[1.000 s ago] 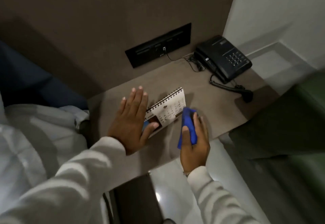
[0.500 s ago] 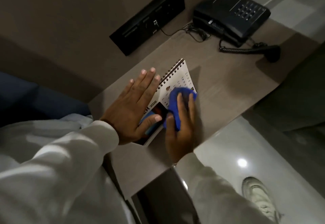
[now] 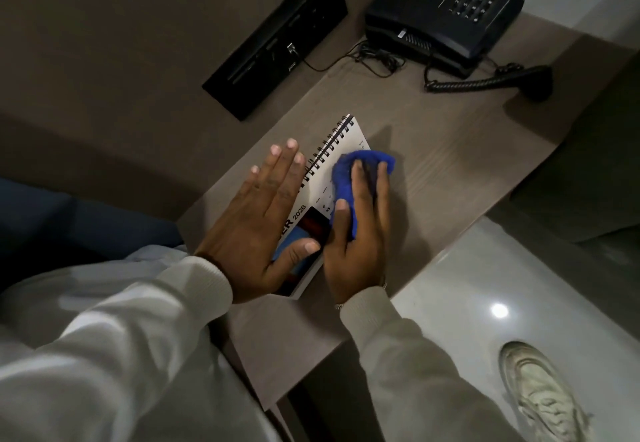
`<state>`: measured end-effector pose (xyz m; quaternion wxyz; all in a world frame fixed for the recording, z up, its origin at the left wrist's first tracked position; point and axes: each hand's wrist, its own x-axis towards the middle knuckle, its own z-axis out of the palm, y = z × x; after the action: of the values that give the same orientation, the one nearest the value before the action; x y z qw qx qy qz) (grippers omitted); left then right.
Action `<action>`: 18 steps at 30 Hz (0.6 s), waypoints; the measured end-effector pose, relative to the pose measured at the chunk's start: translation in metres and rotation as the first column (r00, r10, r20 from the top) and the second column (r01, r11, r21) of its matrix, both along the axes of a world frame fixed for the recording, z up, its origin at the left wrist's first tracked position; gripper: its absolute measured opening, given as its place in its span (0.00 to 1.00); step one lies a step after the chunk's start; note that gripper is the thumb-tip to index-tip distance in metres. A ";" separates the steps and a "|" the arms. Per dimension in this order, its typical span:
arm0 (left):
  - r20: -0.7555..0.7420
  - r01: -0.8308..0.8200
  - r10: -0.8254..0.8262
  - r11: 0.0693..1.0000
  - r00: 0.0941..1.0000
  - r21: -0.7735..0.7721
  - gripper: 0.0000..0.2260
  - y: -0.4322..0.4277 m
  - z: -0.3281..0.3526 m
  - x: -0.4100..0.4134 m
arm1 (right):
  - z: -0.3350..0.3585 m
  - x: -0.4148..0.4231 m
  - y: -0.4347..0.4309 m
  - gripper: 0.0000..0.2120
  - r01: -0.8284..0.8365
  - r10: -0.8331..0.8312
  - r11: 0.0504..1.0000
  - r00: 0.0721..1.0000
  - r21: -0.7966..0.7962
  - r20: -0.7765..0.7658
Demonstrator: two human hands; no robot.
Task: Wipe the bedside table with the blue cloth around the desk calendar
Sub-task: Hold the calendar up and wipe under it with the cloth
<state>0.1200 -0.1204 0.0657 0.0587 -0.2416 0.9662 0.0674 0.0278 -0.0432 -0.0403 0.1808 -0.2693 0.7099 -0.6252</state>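
Note:
A white spiral-bound desk calendar (image 3: 341, 145) stands on the brown bedside table (image 3: 450, 161). My left hand (image 3: 258, 219) lies flat against the calendar's left side, fingers spread, thumb on its lower picture. My right hand (image 3: 356, 233) presses a bunched blue cloth (image 3: 349, 174) against the calendar's face and right edge. The cloth covers part of the date grid.
A black telephone (image 3: 446, 11) with its coiled cord (image 3: 464, 83) sits at the table's back right. A black switch panel (image 3: 277, 36) is set in the wall behind. The glossy floor and a pale shoe (image 3: 540, 396) lie to the right; bedding sits left.
My right hand has slid the blue cloth from the table beside the calendar onto the calendar's face. My left hand has stayed on the calendar. The camera has moved closer and tilted down.

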 end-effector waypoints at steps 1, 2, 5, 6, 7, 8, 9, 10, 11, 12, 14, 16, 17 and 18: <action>-0.002 0.001 -0.001 1.000 1.000 -0.004 0.39 0.000 0.000 0.000 | -0.003 0.005 0.002 0.23 0.024 -0.024 0.999 1.000 0.023 -0.002; -0.003 0.001 -0.001 1.000 1.000 -0.004 0.39 0.000 0.000 0.000 | -0.006 0.012 0.006 0.23 0.044 -0.043 0.998 0.999 0.041 -0.011; -0.007 0.005 -0.004 1.000 1.000 0.002 0.39 0.001 0.000 0.000 | -0.011 0.040 0.026 0.23 -0.016 0.020 0.996 0.998 0.086 -0.053; -0.007 0.006 -0.006 1.000 1.000 0.002 0.40 0.001 0.001 0.000 | -0.011 0.045 0.030 0.22 -0.034 0.040 0.997 0.996 0.074 -0.077; -0.006 0.008 -0.008 1.000 1.000 0.002 0.40 0.001 0.001 0.000 | -0.010 0.047 0.031 0.22 -0.037 0.040 0.999 0.995 0.036 -0.093; -0.007 0.014 -0.014 1.000 1.000 0.001 0.40 0.000 0.001 0.000 | -0.008 0.046 0.029 0.22 -0.034 0.032 0.999 0.995 -0.020 -0.091; -0.009 0.020 -0.020 1.000 1.000 0.001 0.40 0.000 0.001 0.000 | -0.005 0.042 0.024 0.23 -0.034 0.028 0.997 0.997 -0.075 -0.078; -0.014 0.026 -0.026 1.000 1.000 0.001 0.40 0.000 0.001 0.000 | -0.001 0.036 0.018 0.25 -0.035 0.026 0.993 0.996 -0.113 -0.080; -0.019 0.031 -0.031 1.000 0.999 0.000 0.40 0.000 0.001 0.000 | 0.003 0.028 0.011 0.27 -0.033 0.021 0.992 0.995 -0.122 -0.101; -0.022 0.033 -0.033 0.999 0.999 -0.004 0.40 0.000 0.001 0.000 | 0.004 0.019 0.003 0.28 -0.027 0.013 0.995 0.991 -0.100 -0.134; -0.021 0.030 -0.030 0.999 0.999 -0.015 0.42 0.001 0.001 0.000 | 0.005 0.006 -0.007 0.26 0.034 -0.032 0.999 0.988 0.006 -0.154; -0.021 0.030 -0.030 0.999 0.999 -0.021 0.43 0.001 0.001 0.000 | 0.000 0.007 -0.006 0.24 0.109 -0.097 0.988 0.990 0.111 -0.107; -0.020 0.031 -0.032 0.999 0.999 -0.022 0.43 0.001 0.002 0.000 | -0.003 0.013 -0.001 0.23 0.126 -0.112 0.982 0.988 0.143 -0.103; -0.017 0.032 -0.033 0.999 0.999 -0.021 0.43 0.002 0.003 0.000 | -0.006 0.022 0.005 0.23 0.122 -0.104 0.980 0.988 0.156 -0.115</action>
<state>0.1202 -0.1187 0.0684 0.0491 -0.2260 0.9711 0.0583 0.0495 -0.0378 -0.0462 0.1280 -0.2458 0.7813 -0.5592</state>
